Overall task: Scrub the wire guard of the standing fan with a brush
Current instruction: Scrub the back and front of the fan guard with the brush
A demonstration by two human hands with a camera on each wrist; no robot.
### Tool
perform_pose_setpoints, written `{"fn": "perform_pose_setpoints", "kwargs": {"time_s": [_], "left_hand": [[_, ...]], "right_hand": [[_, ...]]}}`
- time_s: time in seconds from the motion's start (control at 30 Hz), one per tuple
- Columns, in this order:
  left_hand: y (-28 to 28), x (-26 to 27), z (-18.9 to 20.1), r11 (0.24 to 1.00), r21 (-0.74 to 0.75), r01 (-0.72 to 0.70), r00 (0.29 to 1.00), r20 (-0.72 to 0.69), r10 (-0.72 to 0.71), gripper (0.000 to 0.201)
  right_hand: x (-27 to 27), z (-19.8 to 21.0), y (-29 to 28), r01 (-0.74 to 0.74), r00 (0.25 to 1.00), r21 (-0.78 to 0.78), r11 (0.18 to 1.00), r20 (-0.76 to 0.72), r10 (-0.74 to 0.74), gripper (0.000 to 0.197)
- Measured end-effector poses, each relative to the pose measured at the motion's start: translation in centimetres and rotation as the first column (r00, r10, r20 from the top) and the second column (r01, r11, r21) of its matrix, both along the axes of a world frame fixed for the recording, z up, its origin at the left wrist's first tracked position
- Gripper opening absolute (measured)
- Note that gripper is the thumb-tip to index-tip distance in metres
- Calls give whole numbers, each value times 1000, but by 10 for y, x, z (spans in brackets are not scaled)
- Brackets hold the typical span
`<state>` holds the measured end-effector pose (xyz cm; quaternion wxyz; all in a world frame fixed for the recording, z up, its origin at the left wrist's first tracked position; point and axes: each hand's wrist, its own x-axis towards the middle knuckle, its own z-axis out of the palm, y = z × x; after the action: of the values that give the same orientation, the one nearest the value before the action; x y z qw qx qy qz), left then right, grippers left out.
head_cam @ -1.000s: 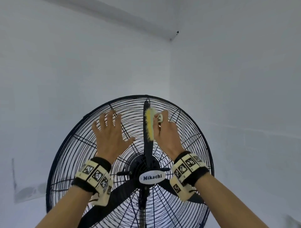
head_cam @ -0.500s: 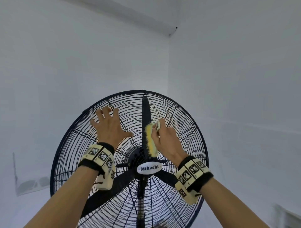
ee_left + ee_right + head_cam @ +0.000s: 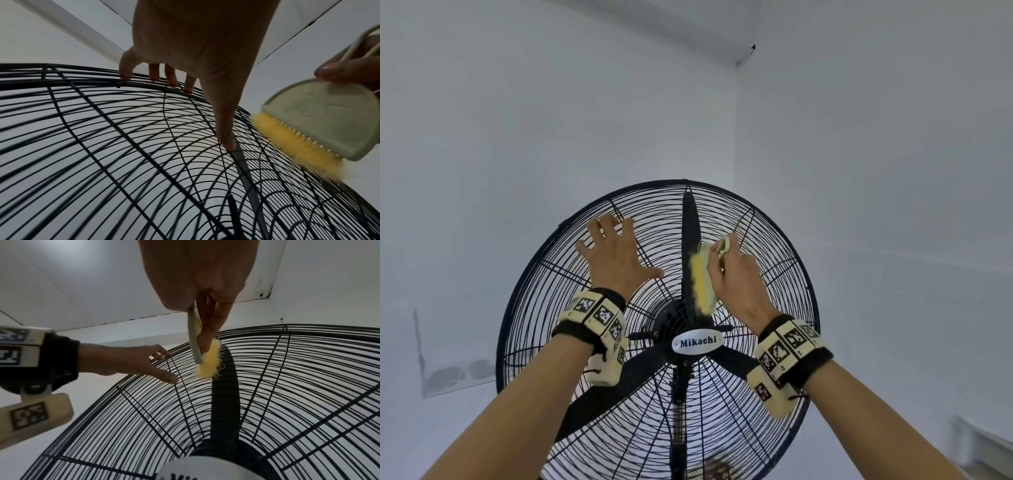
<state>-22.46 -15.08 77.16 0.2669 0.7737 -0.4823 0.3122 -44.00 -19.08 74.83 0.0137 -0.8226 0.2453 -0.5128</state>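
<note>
The left hand point(image 3: 616, 260) lies splayed with straight fingers against the upper left of the wire guard point(image 3: 544, 308), steadying the standing fan, while to its right the right hand point(image 3: 736, 274) grips the brush point(image 3: 702, 277), whose yellow bristles press on the wires just above the hub. Pressing too hard on the thin wires could bend them toward the blade point(image 3: 690, 246) behind. If the bracing hand slips, the fan may rock or tip.
</note>
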Motion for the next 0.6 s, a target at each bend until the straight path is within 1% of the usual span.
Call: {"fn": "perform_pose_setpoints", "kwargs": {"time_s": [0.03,0.07,0.1,0.17,0.23,0.27,0.3,0.4,0.43,0.47,0.5,0.6], "left_hand": [[0,-1,-1,1000,-6,4,1000,6,-4,126],[0,-2,-1,1000,-15,9,1000,7,-9,125],[1,-1,-1,1000,-20,9,1000,8,-9,125],[2,1,-1,1000,-23,1,1000,9,-1,124],[2,2,-2,1000,-19,4,1000,10,-4,123],[2,2,-2,1000,-18,6,1000,11,-6,124],[1,2,-3,1000,-18,7,1000,13,-6,124],[0,-1,-3,1000,-29,5,1000,23,-5,123],[-1,-2,-3,1000,-31,5,1000,22,-4,123],[-1,-2,-3,999,-32,4,1000,20,-4,123],[-2,-1,-3,999,-33,4,1000,18,-3,123],[-1,1,-3,1000,-12,-2,1000,13,2,123]], "right_hand": [[0,3,-2,11,999,-1,1000,54,-11,10],[0,3,-4,22,998,-7,1000,62,-21,12],[1,1,-4,26,999,-13,1000,29,-25,14],[3,-11,0,27,995,-14,1000,-101,-28,15],[1,-22,5,32,974,-32,999,-225,-39,11],[0,-24,6,25,970,-27,999,-241,-31,11],[-2,-23,7,12,976,-8,1000,-218,-14,11],[-7,-13,5,-9,1000,28,1000,9,8,7],[-7,-13,4,-5,999,23,1000,46,4,7],[-6,-17,4,1,999,22,1000,40,-2,7],[-4,-23,5,1,1000,27,1000,3,-2,8],[-4,-47,11,-2,987,73,997,-163,14,8]]}}
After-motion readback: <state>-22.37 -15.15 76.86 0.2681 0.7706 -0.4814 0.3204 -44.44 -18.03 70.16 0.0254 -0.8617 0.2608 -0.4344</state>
